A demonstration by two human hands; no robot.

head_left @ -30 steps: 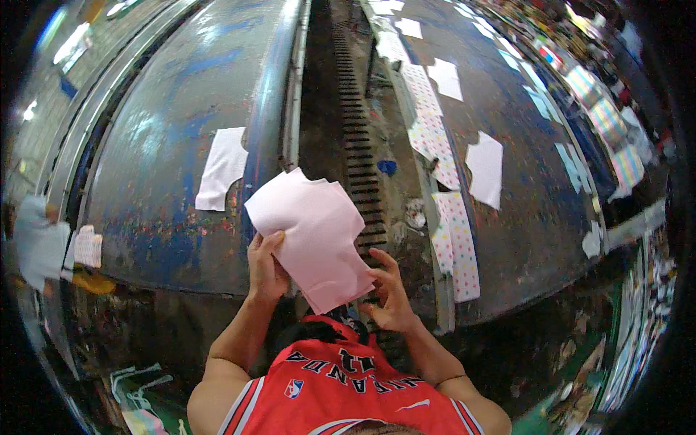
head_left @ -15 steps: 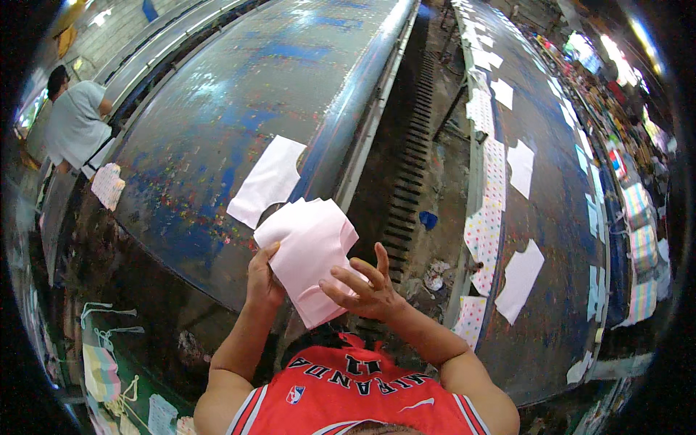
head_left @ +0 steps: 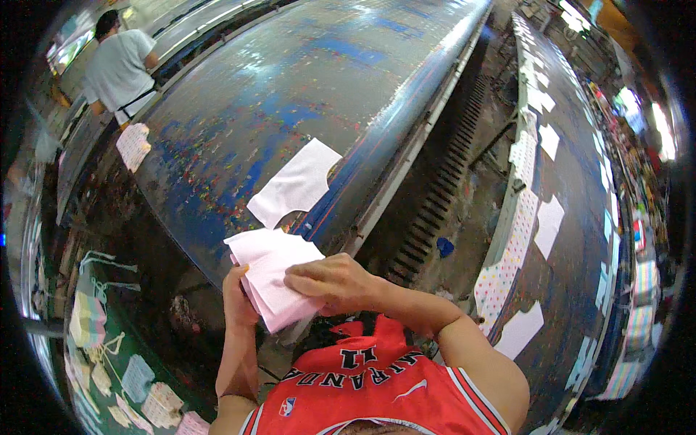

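Observation:
A stack of pale pink cut fabric pieces (head_left: 270, 262) is held in front of my chest, at the near end of a long dark table (head_left: 239, 123). My left hand (head_left: 238, 296) is closed on the stack's left edge, its thumb on top. With bent fingers, my right hand (head_left: 335, 283) grips the stack's right side; its fingertips lie on the top piece. Just beyond the stack, a single pale fabric piece (head_left: 297, 181) with a curved cut-out lies flat on the table.
A floor channel with a slotted strip (head_left: 442, 181) separates this table from a second long table (head_left: 558, 275), which carries rows of pale and dotted fabric pieces. At far left stands a person in a light shirt (head_left: 127, 61). Small fabric pieces (head_left: 138, 378) hang at lower left.
My right hand has gone from spread fingers beside the stack to gripping its right side. The view has shifted, so the tables sit farther right in the picture.

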